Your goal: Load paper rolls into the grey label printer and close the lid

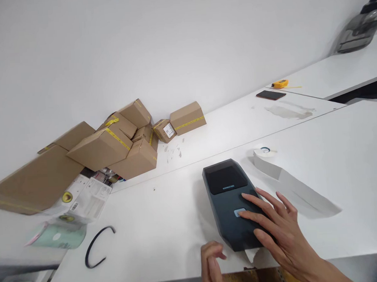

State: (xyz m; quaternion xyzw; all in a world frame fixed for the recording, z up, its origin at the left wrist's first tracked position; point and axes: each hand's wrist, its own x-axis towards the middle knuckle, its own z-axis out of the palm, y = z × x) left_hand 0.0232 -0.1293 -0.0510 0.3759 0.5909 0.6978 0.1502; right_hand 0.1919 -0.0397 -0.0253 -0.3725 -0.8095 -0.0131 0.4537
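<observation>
A dark label printer-like device (226, 206) lies on the white table, with a black window at its far end and a light blue button (239, 212) on top. My right hand (280, 229) is over its right side, fingers spread, one fingertip at the button. Near the device's lower left corner, my left hand (212, 265) has its fingers curled; whether they hold anything does not show. A small piece of white paper (252, 254) sticks out from the device's near edge. To the right, a roll of white paper strip (281, 173) lies partly unrolled.
Cardboard boxes (135, 155) are piled at the back left. A black headband (90, 249) and a green pouch (58, 236) lie at the left. A phone (271, 94), a yellow tape measure (280, 84) and a clear container (359, 30) are at the back right.
</observation>
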